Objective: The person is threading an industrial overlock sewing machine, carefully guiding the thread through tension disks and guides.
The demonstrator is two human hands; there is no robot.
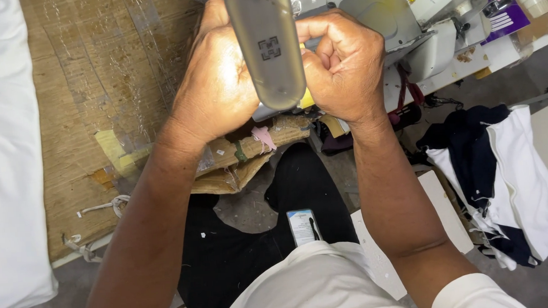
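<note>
Both hands grip a grey oblong part at 12 o'clock: left hand point(219, 81) and right hand point(345, 67) curled tight around the grey part point(266, 46). Judged mid-adjustment; next move likely needs steady twisting force.

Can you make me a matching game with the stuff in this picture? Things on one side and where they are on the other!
Things:
1. grey bar
2. phone
3. pile of clothes
4. cardboard sheet

Places:
A. taped over the table on the left side
B. on the person's lap
C. heaped low on the right side
D. between the left hand and right hand

Pairs: 1-D, 2-B, 3-C, 4-A
</note>
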